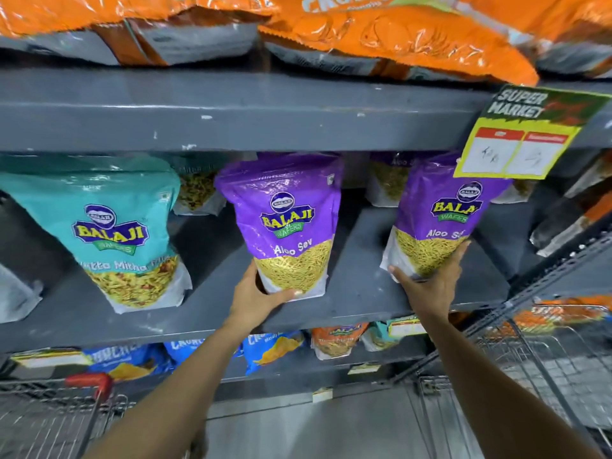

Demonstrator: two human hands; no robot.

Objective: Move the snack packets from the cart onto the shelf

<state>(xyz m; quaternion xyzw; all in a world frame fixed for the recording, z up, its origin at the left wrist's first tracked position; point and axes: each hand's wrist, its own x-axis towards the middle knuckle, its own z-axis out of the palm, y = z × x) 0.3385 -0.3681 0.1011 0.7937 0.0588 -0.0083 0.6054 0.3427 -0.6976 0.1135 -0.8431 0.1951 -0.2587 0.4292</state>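
Your left hand [256,293] and right hand [427,279] each grip the base of a purple packet [284,223], [440,220], standing both on the grey shelf [361,286]; next, likely let go and reach to the cart [49,422].
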